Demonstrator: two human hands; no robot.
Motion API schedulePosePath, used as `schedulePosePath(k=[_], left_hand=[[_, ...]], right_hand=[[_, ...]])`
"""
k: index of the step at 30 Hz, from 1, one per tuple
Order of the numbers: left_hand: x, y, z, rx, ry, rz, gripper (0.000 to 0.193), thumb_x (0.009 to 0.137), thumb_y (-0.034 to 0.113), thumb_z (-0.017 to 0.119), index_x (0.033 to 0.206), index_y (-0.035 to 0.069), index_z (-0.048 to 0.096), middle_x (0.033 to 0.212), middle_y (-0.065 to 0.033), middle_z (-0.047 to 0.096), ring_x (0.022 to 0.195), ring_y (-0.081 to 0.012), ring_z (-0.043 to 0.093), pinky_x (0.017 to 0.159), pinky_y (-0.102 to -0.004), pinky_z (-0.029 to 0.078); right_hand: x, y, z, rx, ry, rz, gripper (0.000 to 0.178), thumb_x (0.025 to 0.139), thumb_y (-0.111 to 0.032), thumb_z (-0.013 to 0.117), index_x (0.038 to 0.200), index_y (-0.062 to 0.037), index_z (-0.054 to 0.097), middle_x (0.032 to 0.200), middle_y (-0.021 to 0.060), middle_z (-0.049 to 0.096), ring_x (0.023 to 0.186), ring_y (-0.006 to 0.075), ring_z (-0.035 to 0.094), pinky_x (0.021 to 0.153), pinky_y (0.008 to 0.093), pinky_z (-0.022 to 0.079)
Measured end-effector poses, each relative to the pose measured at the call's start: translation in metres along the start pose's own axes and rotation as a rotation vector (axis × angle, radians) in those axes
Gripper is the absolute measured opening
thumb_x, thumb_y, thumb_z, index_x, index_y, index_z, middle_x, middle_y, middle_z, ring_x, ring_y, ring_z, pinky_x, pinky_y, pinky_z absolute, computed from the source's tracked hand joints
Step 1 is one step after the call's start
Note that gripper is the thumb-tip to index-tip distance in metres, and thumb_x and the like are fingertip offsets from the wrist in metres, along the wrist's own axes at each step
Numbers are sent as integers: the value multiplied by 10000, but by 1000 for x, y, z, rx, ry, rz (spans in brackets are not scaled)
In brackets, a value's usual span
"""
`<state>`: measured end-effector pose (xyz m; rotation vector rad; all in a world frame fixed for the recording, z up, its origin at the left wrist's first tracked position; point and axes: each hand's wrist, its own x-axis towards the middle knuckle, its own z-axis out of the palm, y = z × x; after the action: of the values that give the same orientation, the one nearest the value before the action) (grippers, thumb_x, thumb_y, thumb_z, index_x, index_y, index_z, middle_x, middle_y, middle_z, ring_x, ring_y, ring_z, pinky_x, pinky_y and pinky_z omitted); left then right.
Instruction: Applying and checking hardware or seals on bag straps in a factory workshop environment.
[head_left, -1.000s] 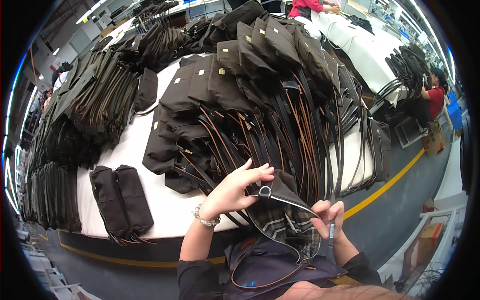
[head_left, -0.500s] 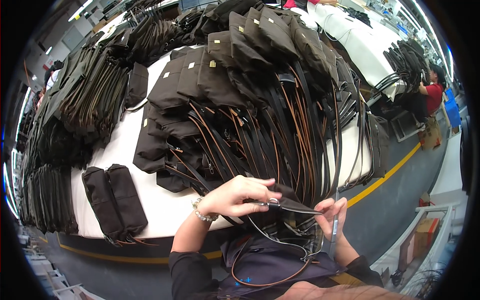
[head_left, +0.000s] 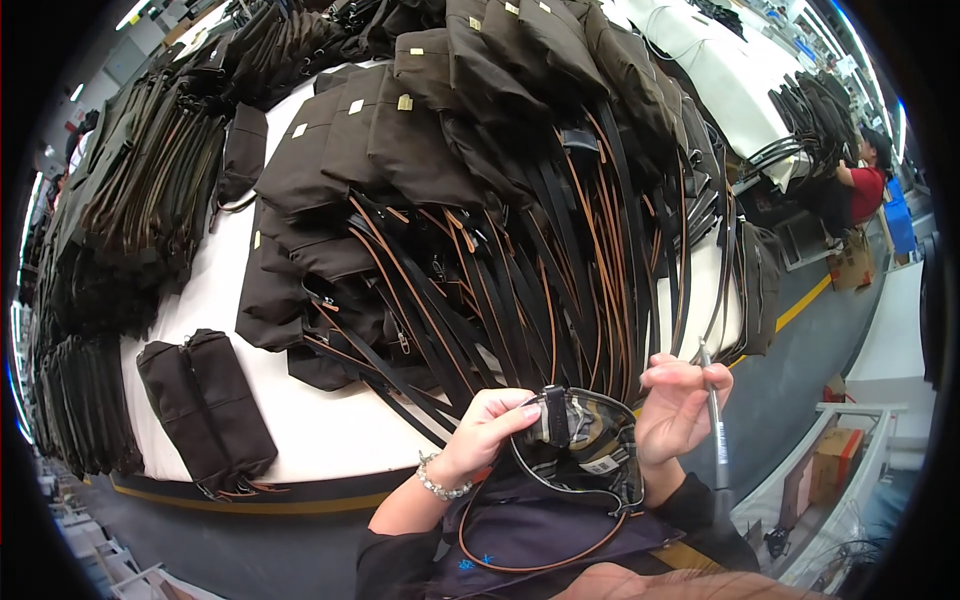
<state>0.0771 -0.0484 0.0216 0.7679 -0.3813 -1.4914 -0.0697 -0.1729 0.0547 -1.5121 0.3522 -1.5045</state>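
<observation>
My left hand (head_left: 498,430), with a beaded bracelet (head_left: 440,478) at the wrist, grips the left rim of a small dark zip pouch (head_left: 640,470). The pouch gapes wide, so its plaid lining (head_left: 590,420) shows, along with a white label (head_left: 601,465) and a black tab (head_left: 555,415) inside. A slim silver pen-like tool (head_left: 716,425) is held upright in the fingers of my right hand (head_left: 680,408), beside the pouch's right rim. The tool's lower end is blurred. A brown-edged cord or strap (head_left: 530,568) loops below the pouch over my dark apron.
Dark bags (head_left: 420,150) with long brown-edged straps (head_left: 600,260) heap on the white table (head_left: 310,430). Two dark pouches (head_left: 205,415) lie at its near left. Folded dark pieces (head_left: 150,180) stack farther left. A person in red (head_left: 868,190) sits at the far right, near cardboard boxes (head_left: 850,262).
The pouch has turned and opened toward me, showing its lining. My left hand moved lower to its rim. My right hand moved off the zipped edge and raised the tool.
</observation>
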Motion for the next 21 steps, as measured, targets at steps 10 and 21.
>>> schedulePosePath(k=[10,21], left_hand=[[6,-8,8,-15,-9,53,169,857,85,520,851,-55,616,767,-12,610,694,-35,512,633,-189,417],[11,-13,23,45,104,133,147,844,64,531,805,-39,628,705,23,588,633,-11,475,567,-172,385]], right_hand=[[7,5,15,-143,-200,4,317,863,-319,507,701,-57,581,608,0,516,524,107,437,659,285,286],[18,9,28,-144,-234,31,341,862,-367,510,707,-64,484,536,-8,454,448,68,337,709,268,273]])
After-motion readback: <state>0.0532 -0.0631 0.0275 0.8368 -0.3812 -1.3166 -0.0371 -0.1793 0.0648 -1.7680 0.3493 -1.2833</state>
